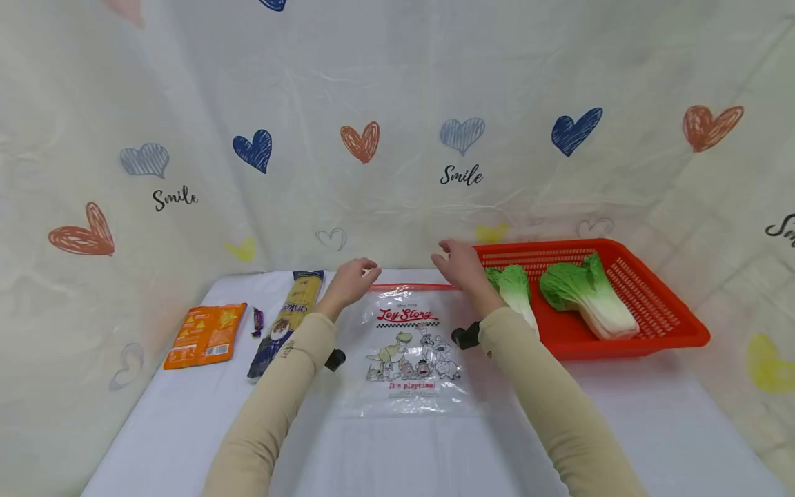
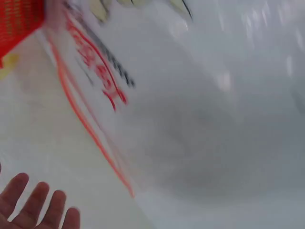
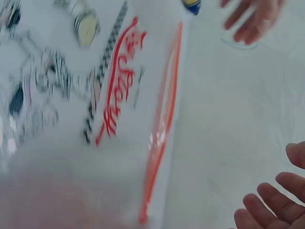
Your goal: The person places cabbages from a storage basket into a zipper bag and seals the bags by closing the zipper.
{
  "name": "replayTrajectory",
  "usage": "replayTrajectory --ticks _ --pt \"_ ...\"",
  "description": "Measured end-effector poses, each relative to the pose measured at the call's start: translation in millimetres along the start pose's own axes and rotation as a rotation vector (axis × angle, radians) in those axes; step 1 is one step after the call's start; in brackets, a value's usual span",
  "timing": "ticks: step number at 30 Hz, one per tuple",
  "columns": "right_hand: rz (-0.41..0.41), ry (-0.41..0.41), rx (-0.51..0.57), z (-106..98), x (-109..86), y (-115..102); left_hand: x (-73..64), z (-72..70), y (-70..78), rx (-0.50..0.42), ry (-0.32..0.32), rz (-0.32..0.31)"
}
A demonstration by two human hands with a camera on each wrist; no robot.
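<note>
the printed bag [image 1: 413, 348] lies flat on the white surface [image 1: 379, 455], picture side up, with its red strip [image 1: 413, 286] along the far edge; laid that way, presumably, so that the top is within easy reach of both arms. the left hand [image 1: 351, 279] and the right hand [image 1: 461, 264] are apart from each other, above that far edge, one toward each corner of the bag, fingers loosely spread and nothing between them; both wrist views show the fingertips beyond the red strip, not touching it. to the left of the bag, nearest first, lie a pasta packet [image 1: 288, 323], set at a slant and partly behind the left sleeve, a small purple sweet [image 1: 257, 322] and an orange packet [image 1: 207, 336], perhaps put out singly so each can be picked up without disturbing its neighbours. to the right of the bag sits a red basket [image 1: 559, 335] holding two leafy cabbages, one [image 1: 514, 293] near the bag and partly behind the right forearm, the other [image 1: 590, 297] farther away; the raised walls probably serve to stop them rolling off.
</note>
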State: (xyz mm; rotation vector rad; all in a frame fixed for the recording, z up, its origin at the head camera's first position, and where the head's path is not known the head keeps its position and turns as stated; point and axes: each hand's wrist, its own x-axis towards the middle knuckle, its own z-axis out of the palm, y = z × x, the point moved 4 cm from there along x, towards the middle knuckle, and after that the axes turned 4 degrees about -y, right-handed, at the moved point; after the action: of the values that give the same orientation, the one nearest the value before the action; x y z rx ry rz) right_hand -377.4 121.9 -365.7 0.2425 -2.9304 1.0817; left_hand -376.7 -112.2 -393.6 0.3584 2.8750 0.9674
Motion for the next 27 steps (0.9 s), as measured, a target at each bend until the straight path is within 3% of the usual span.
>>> replayTrajectory --ticks 2,4,8,12,20,27 --pt "0.033 -0.004 0.118 6.5 -4.2 7.4 -4.8 6.1 -10.2 -0.184 -0.015 -0.028" --pt "0.065 -0.006 0.213 14.8 -6.4 13.8 -6.5 12.6 -21.6 -0.311 -0.023 -0.06" --pt "0.104 -0.007 0.281 32.2 -4.3 18.6 -5.5 23.7 -38.2 -0.433 -0.023 -0.092" --pt "0.096 -0.032 0.194 45.8 3.2 20.3 -4.6 31.4 -43.0 -0.452 -0.025 -0.105" --pt "0.138 -0.038 -0.011 62.8 15.7 40.4 -5.1 32.0 -42.2 -0.378 -0.007 -0.124" --pt "0.236 -0.084 -0.001 67.9 16.6 51.4 -5.5 22.0 -54.9 -0.348 0.011 -0.14"
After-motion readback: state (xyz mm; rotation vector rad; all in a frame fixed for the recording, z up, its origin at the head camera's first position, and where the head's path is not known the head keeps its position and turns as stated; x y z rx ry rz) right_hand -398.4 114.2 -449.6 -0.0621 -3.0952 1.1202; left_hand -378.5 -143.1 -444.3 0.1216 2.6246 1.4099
